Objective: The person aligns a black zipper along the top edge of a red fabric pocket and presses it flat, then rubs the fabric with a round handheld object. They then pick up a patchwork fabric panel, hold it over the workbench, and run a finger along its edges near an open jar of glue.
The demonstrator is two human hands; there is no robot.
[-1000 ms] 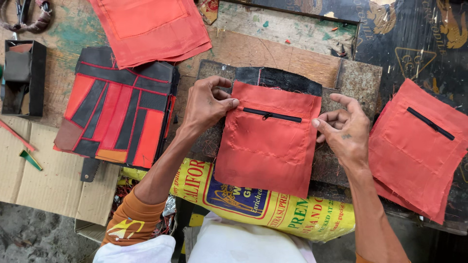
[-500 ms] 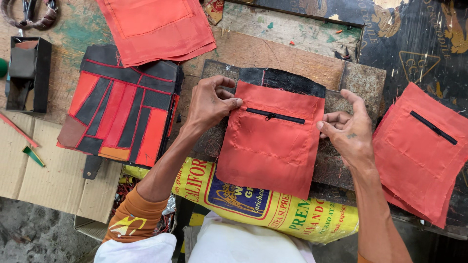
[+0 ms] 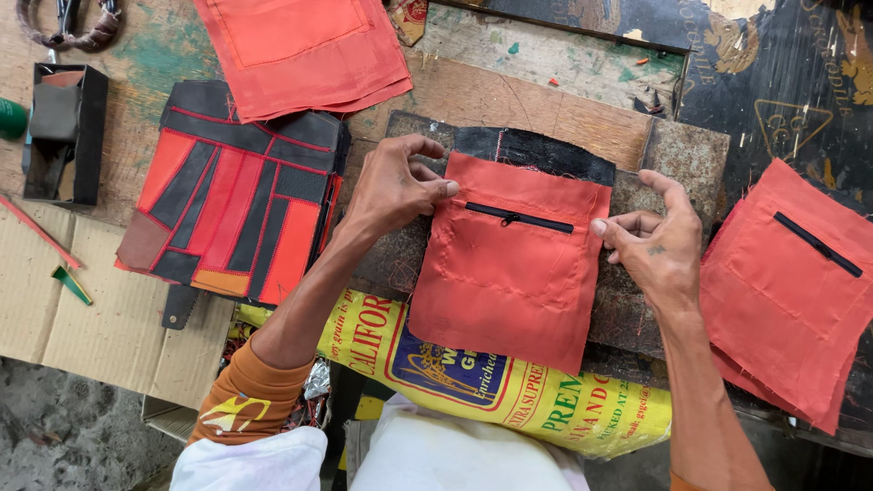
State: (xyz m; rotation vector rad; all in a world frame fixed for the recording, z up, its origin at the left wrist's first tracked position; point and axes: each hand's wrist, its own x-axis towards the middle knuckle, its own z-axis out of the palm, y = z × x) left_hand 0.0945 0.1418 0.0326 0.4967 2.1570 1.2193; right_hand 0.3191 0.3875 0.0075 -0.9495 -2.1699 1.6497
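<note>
Head view, steeply down, close

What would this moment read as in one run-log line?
left hand: pressing red zippered fabric panel | right hand: pinching panel edge | beneath: black piece

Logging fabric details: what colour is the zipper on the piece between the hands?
Black, on the orange-red fabric piece, seen in the head view.

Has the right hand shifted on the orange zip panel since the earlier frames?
No. The right hand keeps pinching the orange zip panel at its right edge, level with the zip, over the same rusty plate.
</note>
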